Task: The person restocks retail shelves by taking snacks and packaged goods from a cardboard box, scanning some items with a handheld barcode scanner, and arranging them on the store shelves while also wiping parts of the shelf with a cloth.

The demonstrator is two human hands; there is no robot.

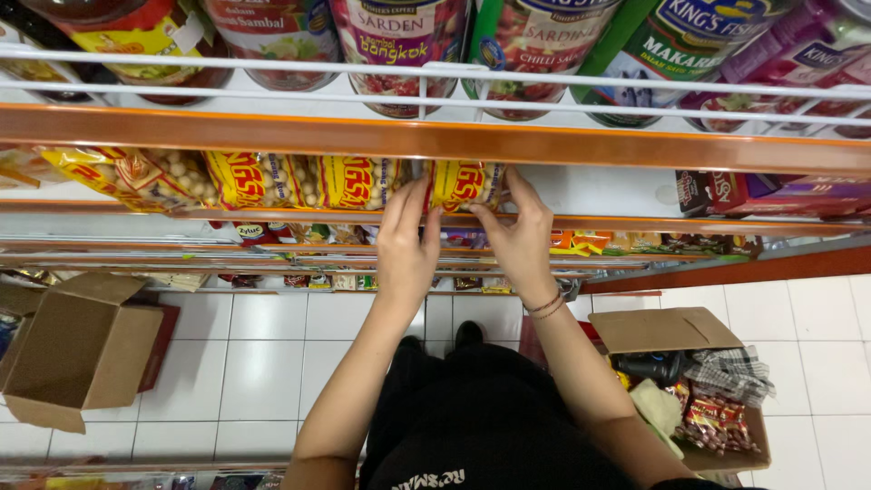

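A yellow and red snack packet (464,184) with round beans pictured stands at the right end of a row of like packets (263,180) on an orange-edged shelf (435,138). My left hand (406,247) grips the packet's lower left edge. My right hand (519,231) holds its lower right side, fingers reaching up along it. Both arms stretch forward from below, over my black clothing.
Cans (399,45) fill the wire-railed shelf above. An open empty cardboard box (82,349) sits on the white tiled floor at left. Another open box (699,381) with packets and cloth is at right. Dark red packets (726,192) lie on the shelf to the right.
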